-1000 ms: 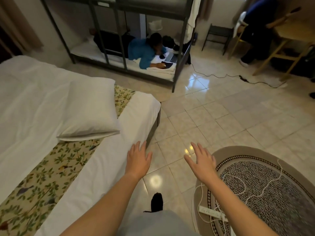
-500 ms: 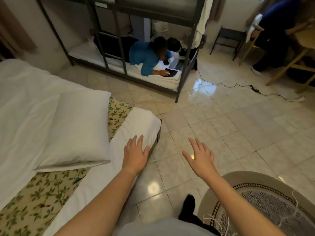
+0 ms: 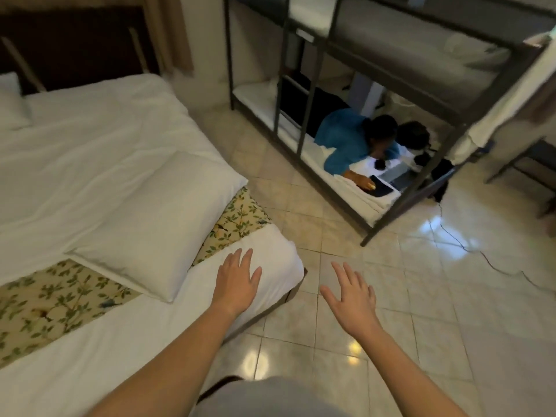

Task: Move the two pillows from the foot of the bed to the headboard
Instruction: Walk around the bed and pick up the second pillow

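Now reaching: both hands spread, holding nothing, pillow (image 3: 156,224) ungrasped at bed foot across floral runner (image 3: 48,305).
Left hand (image 3: 236,281) over mattress corner, right hand (image 3: 350,296) over floor tiles; risks one-sided pinch, sagging pillow dragging runner askew toward headboard (image 3: 75,46).

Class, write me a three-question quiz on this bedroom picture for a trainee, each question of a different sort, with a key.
1. True or false: the left hand grips the pillow.
2. The right hand is over: A) the bed B) the floor C) the runner.
3. Fill in: the pillow lies partly on the floral ____.

Key: 1 false, it is open, above the bed's corner, clear of the pillow. 2 B. 3 runner.
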